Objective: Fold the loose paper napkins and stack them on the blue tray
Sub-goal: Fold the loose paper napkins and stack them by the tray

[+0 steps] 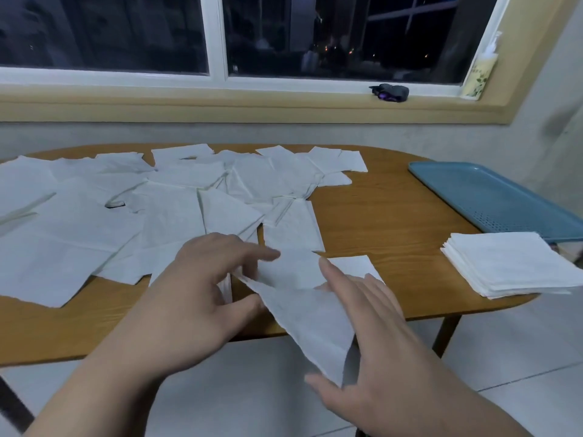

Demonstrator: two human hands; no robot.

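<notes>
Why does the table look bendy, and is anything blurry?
Head view: the wide lens bows the table and window sill. Head view: the light is dim and bluish, the window black. Head view: a grey smear blurs the right wall; the napkin looks sharper.

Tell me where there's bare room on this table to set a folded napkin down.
Bare wood runs between the loose napkins and the blue tray, left of the folded stack; the tray itself is bare too. A strip lies along the near left edge. Left and centre are crowded.
</notes>
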